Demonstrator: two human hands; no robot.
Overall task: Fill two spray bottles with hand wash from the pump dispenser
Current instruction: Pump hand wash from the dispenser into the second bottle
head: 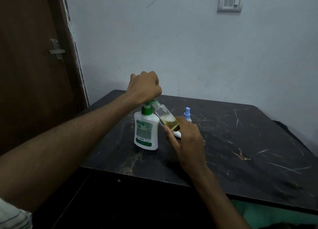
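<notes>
A white pump dispenser (146,132) with a green pump head stands on the dark marble table (240,151). My left hand (145,87) rests on top of the pump head, fingers curled over it. My right hand (185,139) holds a clear spray bottle (166,116) tilted, its open neck against the green nozzle. Yellowish liquid fills the bottle's lower part. A second spray bottle (187,114) with a blue spray top stands behind my right hand. A small white object (177,134) lies on the table under my right hand, mostly hidden.
The table stands in a corner against a pale wall. A brown door (34,73) with a metal latch is at the left. A switch plate (231,0) hangs on the wall at the upper right. The table's front edge is close to me.
</notes>
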